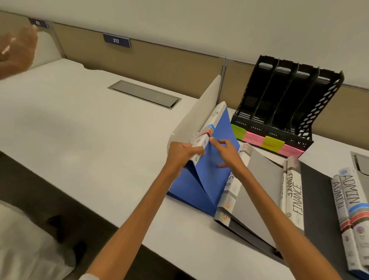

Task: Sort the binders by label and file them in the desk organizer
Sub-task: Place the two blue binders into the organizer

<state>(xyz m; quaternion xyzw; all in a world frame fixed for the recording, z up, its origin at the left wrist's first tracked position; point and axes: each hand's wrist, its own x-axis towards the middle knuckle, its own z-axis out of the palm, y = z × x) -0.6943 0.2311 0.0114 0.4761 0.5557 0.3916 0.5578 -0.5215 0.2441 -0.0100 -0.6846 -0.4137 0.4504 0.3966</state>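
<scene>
Two blue binders (207, 178) lean against a white desk divider (198, 111). My left hand (182, 153) grips the white spine of the front blue binder near its top. My right hand (228, 155) rests flat on the blue cover with its fingers spread. To the right lie grey binders (259, 192) and binders with spines marked FINANCE (295, 192). Two binders marked ADMIN (352, 206) lie at the far right. The black desk organizer (285, 105) stands behind, with empty slots and green and pink sticky labels (269, 142) along its front.
A grey cable hatch (144, 93) is set in the white desk to the left. Another person's hand (14, 50) shows blurred at the upper left. A beige partition with a plate marked 213 (116, 40) runs behind the desk. A dark tray corner (364, 165) sits at the right edge.
</scene>
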